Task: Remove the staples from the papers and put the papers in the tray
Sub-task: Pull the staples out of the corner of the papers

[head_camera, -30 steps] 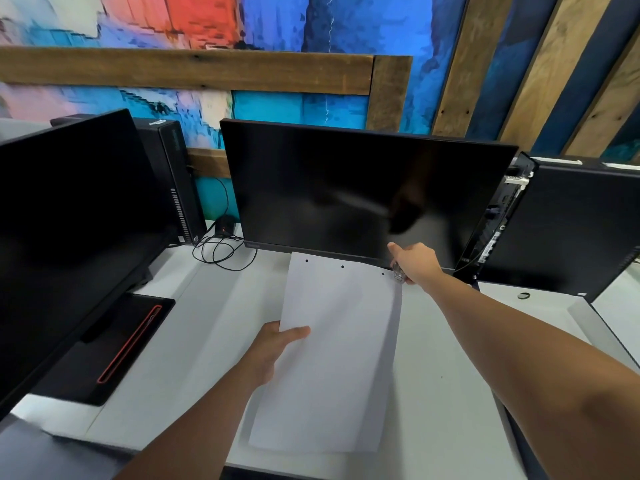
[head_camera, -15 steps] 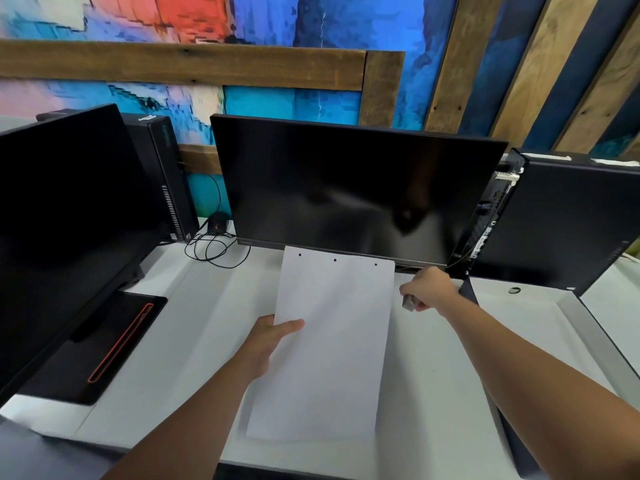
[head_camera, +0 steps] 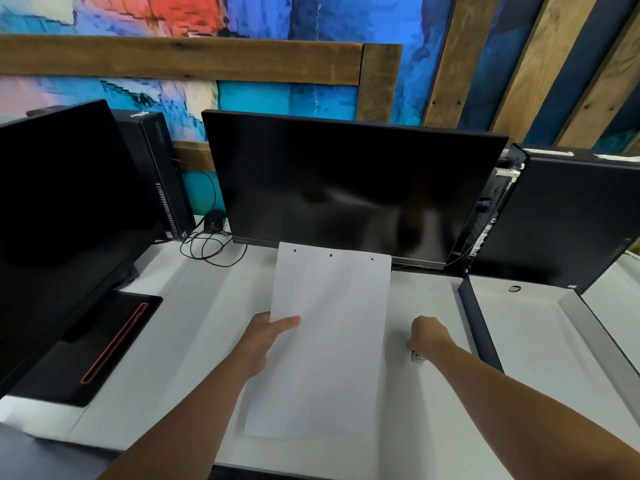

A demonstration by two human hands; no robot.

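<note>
White papers (head_camera: 329,334) with three punch holes along the top edge are held lifted over the white desk (head_camera: 194,327). My left hand (head_camera: 266,337) grips their left edge, thumb on top. My right hand (head_camera: 427,336) is closed to the right of the papers, just above the desk, around a small metallic tool (head_camera: 417,357), probably a staple remover, that peeks out under the fingers. A shallow pale tray (head_camera: 540,341) with a dark left rim lies at the right.
A dark monitor (head_camera: 346,188) stands right behind the papers. A second monitor (head_camera: 62,209) and its black base (head_camera: 97,344) fill the left side. A black computer case (head_camera: 575,216) stands at the back right. Cables (head_camera: 207,244) lie coiled at the back left.
My right hand has pulled back from the papers' top right corner toward me and down to the desk, still closed on the tool. The left hand keeps its hold on the papers.
</note>
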